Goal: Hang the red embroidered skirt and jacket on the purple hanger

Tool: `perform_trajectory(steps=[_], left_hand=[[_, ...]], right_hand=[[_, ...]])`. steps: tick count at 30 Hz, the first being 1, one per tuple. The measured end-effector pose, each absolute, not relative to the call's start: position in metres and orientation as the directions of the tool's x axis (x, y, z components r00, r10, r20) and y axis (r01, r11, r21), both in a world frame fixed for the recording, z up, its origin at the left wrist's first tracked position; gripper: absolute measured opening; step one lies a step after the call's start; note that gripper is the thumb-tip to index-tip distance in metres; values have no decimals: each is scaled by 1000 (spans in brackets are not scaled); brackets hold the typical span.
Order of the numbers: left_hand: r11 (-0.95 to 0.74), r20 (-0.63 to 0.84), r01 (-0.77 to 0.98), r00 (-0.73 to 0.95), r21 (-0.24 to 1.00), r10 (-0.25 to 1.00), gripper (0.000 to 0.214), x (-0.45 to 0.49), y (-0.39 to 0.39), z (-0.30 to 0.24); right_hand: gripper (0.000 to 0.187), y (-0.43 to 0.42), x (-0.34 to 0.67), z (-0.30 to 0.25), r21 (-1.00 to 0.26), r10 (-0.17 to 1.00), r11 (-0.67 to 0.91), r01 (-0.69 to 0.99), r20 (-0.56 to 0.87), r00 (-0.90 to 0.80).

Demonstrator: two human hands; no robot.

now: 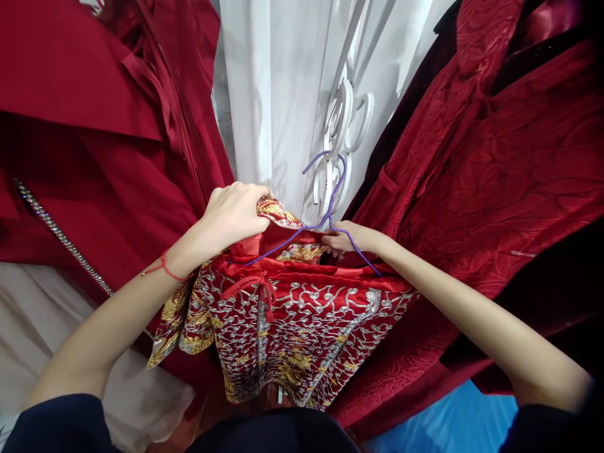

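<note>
A red garment [292,327] with silver and gold embroidery hangs in front of me, its satin upper edge tied with a small red bow [257,286]. A purple wire hanger [337,189] spreads its arms inside that edge. My left hand [238,211] is closed around a gold-embroidered part at the garment's upper left. Behind the hanger's right arm, my right hand [352,238] has its fingers curled at the embroidered cloth on the far side. Some of its fingers are hidden by the cloth. Gold-patterned flaps [186,321] hang at the left side.
Plain dark red clothing [89,163] with a sparkling trim hangs on the left. Patterned red clothing [509,157] crowds the right. White scrolled metalwork [346,116] stands behind the hanger's hook, before a white surface [287,82]. Pale cloth lies lower left, blue material [457,421] lower right.
</note>
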State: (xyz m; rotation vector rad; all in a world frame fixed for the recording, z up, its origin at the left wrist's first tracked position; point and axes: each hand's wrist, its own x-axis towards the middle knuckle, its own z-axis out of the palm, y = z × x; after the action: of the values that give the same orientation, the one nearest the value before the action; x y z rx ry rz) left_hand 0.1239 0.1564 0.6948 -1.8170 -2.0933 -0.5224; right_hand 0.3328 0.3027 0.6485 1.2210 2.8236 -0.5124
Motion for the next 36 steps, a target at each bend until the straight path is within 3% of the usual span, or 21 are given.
perform_trajectory(steps=[3, 5, 10, 14, 16, 18, 22, 25, 29, 31, 33, 36], left_hand=[[117, 420, 993, -115, 20, 900, 55, 115, 148, 683], [146, 405, 989, -135, 3, 904, 53, 103, 144, 672], [379, 444, 925, -341, 2, 829, 31, 65, 143, 634], [314, 680, 938, -326, 146, 657, 34, 42, 138, 599], [221, 801, 958, -277, 185, 531, 37, 27, 132, 583], [154, 856, 981, -178, 117, 485, 37, 6, 126, 571], [121, 814, 987, 12, -101, 581, 31, -38, 121, 564], [93, 772, 981, 75, -171, 631, 32, -51, 115, 576], [44, 760, 971, 156, -236, 631, 31, -22, 79, 597], [-37, 745, 982, 164, -184, 647, 30, 6, 53, 594], [-97, 664, 994, 103, -46, 740, 35, 36, 32, 580], [33, 612, 993, -96, 114, 785, 38, 76, 23, 543]], right_hand=[[30, 292, 341, 661, 17, 789, 604, 797, 126, -601], [31, 283, 346, 664, 83, 792, 550, 831, 262, -551], [36, 271, 353, 653, -6, 743, 527, 850, 489, -457], [32, 274, 354, 640, -28, 628, 578, 815, 653, -423], [31, 275, 353, 639, 12, 588, 583, 812, 684, -432], [32, 274, 353, 640, 55, 580, 589, 806, 666, -469], [34, 269, 355, 644, 159, 556, 632, 759, 589, -587], [36, 269, 358, 644, 201, 528, 666, 719, 553, -644], [35, 276, 362, 640, 152, 545, 659, 736, 577, -608], [33, 278, 364, 638, 87, 568, 657, 749, 596, -568], [30, 276, 364, 634, -2, 600, 649, 761, 617, -510], [30, 264, 363, 624, -180, 654, 607, 774, 666, -358]])
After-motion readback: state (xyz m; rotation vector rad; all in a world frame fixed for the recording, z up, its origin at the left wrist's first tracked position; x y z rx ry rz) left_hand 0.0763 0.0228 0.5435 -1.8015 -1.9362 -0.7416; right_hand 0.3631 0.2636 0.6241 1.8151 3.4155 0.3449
